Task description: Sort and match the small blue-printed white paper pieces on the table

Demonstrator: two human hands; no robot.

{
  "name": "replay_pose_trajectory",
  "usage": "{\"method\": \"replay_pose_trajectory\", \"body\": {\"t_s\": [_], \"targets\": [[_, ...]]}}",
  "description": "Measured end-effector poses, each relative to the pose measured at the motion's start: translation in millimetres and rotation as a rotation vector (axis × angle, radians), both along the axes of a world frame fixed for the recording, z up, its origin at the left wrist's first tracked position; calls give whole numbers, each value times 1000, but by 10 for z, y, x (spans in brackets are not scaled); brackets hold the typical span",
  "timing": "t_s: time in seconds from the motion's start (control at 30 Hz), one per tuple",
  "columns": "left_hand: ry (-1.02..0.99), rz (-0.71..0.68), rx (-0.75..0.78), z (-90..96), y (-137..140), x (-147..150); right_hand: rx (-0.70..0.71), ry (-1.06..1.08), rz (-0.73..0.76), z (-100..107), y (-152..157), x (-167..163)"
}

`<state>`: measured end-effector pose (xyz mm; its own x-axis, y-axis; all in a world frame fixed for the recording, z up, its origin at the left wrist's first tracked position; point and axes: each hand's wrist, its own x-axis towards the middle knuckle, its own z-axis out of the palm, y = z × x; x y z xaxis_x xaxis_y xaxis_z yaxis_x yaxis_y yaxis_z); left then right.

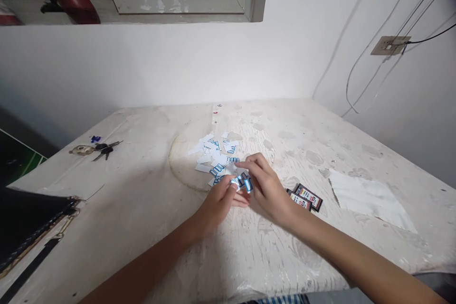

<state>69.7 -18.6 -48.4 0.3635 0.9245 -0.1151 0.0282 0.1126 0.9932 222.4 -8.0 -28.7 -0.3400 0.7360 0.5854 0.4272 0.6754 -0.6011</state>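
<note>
Both my hands meet at the middle of a worn white table (149,199). My left hand (220,202) pinches a few small white paper pieces with blue printed marks (241,182). My right hand (265,187) has its fingertips on the same pieces from the right. Just beyond the fingers lies a loose pile of several more blue-and-white paper pieces (215,156). Two small black-edged cards (305,196) lie beside my right wrist.
A bunch of keys (97,148) lies at the far left of the table. A black bag with a strap (30,228) sits at the near left edge. A white sheet (368,199) lies at the right. A wall socket with cables (390,45) is on the right wall.
</note>
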Motion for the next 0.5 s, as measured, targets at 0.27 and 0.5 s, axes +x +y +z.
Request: {"method": "replay_pose_trajectory", "body": {"t_s": [0.27,0.5], "targets": [[20,-158,36,15,-63,25,178,-336,7,10,-44,-11],[37,-146,137,-20,-58,9,152,-223,103,-69,-26,-49]]}}
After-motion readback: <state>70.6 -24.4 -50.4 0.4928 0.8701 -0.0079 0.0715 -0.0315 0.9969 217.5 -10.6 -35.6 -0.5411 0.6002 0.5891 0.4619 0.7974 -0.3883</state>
